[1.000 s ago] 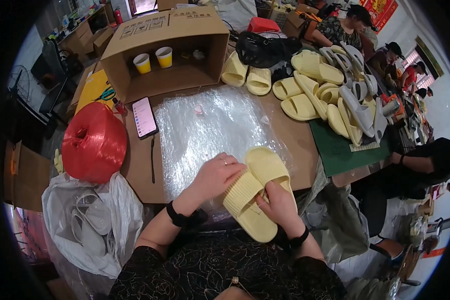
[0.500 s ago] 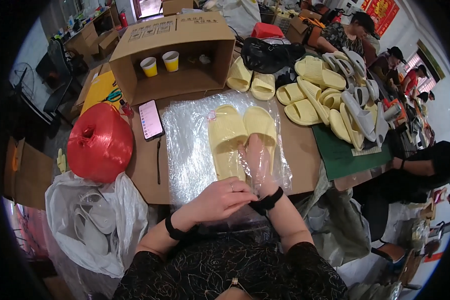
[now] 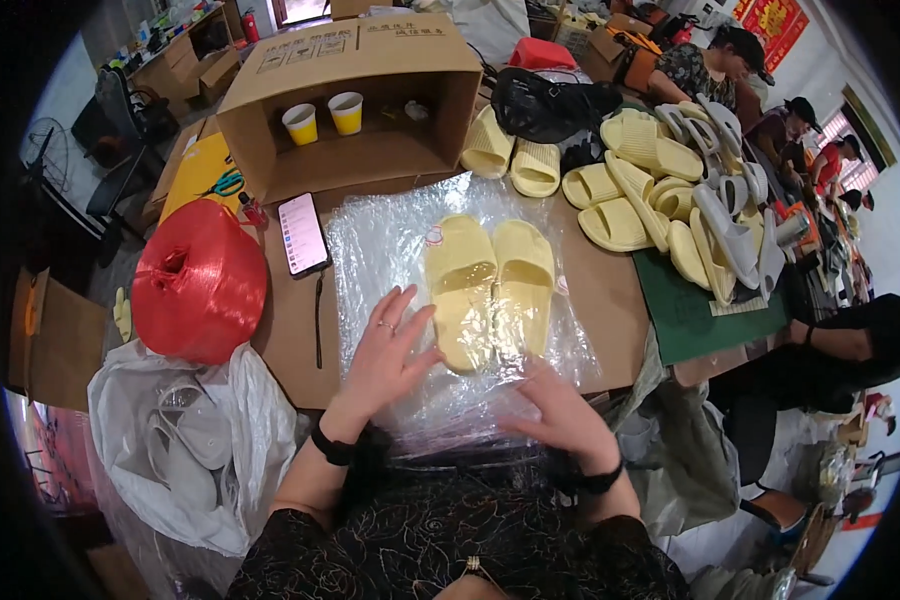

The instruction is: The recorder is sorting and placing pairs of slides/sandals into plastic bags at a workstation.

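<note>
A pair of pale yellow slippers (image 3: 460, 325) lies side by side inside a clear plastic bag (image 3: 560, 345), toes pointing away from me. Beneath it is a stack of clear plastic bags (image 3: 370, 255) on the cardboard-covered table. My left hand (image 3: 388, 350) is open at the left slipper's heel end, fingers spread, thumb by its edge. My right hand (image 3: 555, 410) is open over the near part of the bag, just below the right slipper's heel; its fingers are partly blurred, and whether they touch the film I cannot tell.
Left of the bags lie a phone (image 3: 303, 235) and a red twine roll (image 3: 200, 285). An open cardboard box (image 3: 360, 170) with two cups stands behind. Yellow and grey slippers (image 3: 660, 190) are heaped at right. A white sack (image 3: 120, 440) with grey slippers hangs front left. Co-workers sit far right.
My right hand has come out of the bag from between the slippers and drawn back toward me. My left hand has let go of the bag's near edge and moved left, fingers spreading.
</note>
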Demonstrator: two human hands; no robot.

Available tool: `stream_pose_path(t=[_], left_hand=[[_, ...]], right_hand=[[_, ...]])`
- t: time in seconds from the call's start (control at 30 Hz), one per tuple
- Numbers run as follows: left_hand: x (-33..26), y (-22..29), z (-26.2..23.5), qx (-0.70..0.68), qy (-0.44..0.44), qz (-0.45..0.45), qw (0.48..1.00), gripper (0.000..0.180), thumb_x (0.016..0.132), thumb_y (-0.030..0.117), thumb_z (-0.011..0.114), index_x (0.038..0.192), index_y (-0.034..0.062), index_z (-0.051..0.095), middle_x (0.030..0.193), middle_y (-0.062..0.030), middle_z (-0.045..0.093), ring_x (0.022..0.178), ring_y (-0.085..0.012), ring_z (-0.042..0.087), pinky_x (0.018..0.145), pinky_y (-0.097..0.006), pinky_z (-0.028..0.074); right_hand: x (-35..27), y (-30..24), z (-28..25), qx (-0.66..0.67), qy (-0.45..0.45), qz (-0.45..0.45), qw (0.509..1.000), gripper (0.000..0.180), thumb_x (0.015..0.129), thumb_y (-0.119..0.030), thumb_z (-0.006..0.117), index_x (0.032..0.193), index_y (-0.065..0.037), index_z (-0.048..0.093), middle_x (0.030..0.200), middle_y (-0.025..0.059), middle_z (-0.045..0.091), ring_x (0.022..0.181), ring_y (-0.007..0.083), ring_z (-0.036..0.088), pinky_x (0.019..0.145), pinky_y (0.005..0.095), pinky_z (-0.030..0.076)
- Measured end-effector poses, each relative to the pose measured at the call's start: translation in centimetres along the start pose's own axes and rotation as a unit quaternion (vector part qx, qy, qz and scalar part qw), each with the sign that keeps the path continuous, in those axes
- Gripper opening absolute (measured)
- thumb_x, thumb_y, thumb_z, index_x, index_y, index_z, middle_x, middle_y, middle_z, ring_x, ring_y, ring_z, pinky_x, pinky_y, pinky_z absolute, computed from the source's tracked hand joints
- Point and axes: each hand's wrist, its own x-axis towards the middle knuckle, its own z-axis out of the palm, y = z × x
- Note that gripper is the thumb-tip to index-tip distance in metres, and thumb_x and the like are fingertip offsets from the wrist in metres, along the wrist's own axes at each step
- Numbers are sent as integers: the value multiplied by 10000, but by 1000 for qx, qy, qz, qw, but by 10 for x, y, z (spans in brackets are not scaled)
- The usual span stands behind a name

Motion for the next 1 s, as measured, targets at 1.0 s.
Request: stream_pose_path(t=[1.0], left_hand=[[-4,-21,23,65,-42,-76,994,680,820,374,737,1430,134,556,1570,-278,336,1457,-467,274,1182,-519,262]], right_hand=[[102,44,51,-91,-29,282,955,452,842,-501,723,890,-51,730,815,136,708,732,296,703,649,401,549]])
